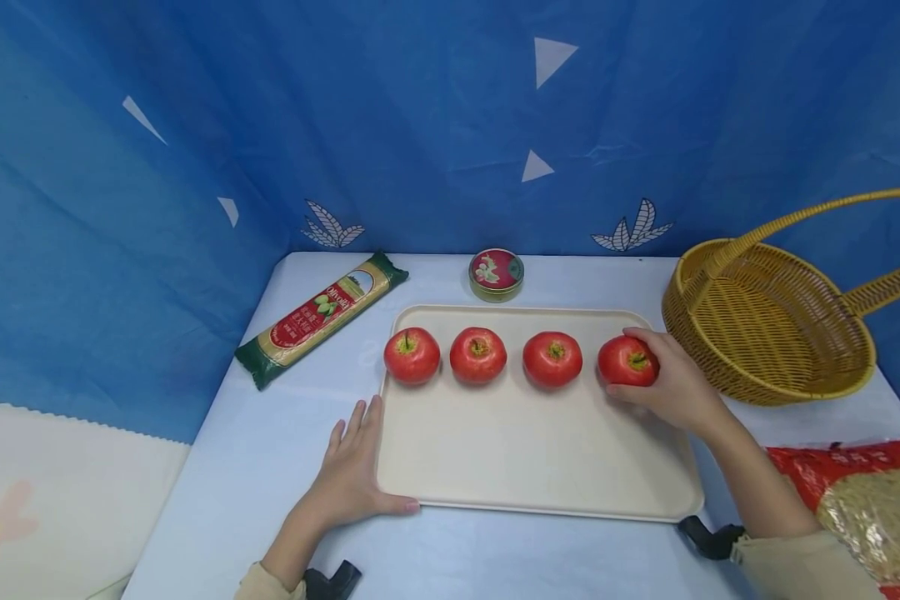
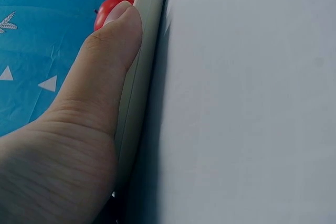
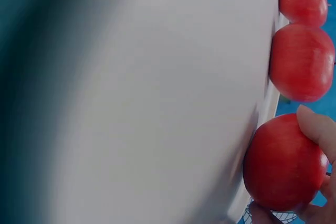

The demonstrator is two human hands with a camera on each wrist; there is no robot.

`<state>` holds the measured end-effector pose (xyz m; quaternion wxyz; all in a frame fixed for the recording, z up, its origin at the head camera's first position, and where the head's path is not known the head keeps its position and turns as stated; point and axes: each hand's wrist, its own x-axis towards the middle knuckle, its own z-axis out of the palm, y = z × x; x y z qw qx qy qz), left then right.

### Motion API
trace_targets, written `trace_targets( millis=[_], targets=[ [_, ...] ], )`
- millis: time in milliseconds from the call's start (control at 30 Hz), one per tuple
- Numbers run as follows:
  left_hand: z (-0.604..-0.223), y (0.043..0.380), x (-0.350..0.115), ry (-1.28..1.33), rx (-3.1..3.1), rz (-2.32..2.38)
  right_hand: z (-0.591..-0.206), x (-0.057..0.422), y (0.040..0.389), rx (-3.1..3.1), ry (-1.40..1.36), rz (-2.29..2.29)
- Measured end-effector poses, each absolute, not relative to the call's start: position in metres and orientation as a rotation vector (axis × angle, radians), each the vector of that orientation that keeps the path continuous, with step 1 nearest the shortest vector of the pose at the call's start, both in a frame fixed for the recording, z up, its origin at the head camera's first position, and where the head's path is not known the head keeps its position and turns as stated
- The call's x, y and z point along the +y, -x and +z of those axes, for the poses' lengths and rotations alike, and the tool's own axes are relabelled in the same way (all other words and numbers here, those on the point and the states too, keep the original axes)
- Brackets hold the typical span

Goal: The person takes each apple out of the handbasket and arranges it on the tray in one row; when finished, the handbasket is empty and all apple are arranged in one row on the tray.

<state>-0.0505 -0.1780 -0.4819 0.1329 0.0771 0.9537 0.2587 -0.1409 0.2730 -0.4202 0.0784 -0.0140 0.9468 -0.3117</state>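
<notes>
Several red apples stand in a row along the far side of a cream tray [image 1: 525, 450]. My right hand [image 1: 671, 379] grips the rightmost apple [image 1: 627, 362] between thumb and fingers; the right wrist view shows that apple [image 3: 283, 163] close up, near the tray's edge. The other apples, such as the leftmost apple [image 1: 412, 357], sit apart to its left. At the tray's near left corner rests my left hand [image 1: 352, 479], fingers straight along the left side and thumb on the near rim. In the left wrist view the thumb [image 2: 107, 51] lies along the rim.
A wicker basket [image 1: 765, 325] with a tall handle stands right of the tray. Behind the tray is a small round tin [image 1: 497, 275]. A spaghetti packet [image 1: 322, 321] lies at the back left, and a red clear-fronted bag [image 1: 870, 500] lies at the right.
</notes>
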Motion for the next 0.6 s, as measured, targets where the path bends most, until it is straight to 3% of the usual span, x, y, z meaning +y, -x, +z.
trace_targets(
  millis=[600],
  targets=[
    [-0.4786, 0.0504, -0.178, -0.218, 2.733, 0.731, -0.4218, 0.2769, 0.1494, 2.714, 0.074, -1.033]
  ],
)
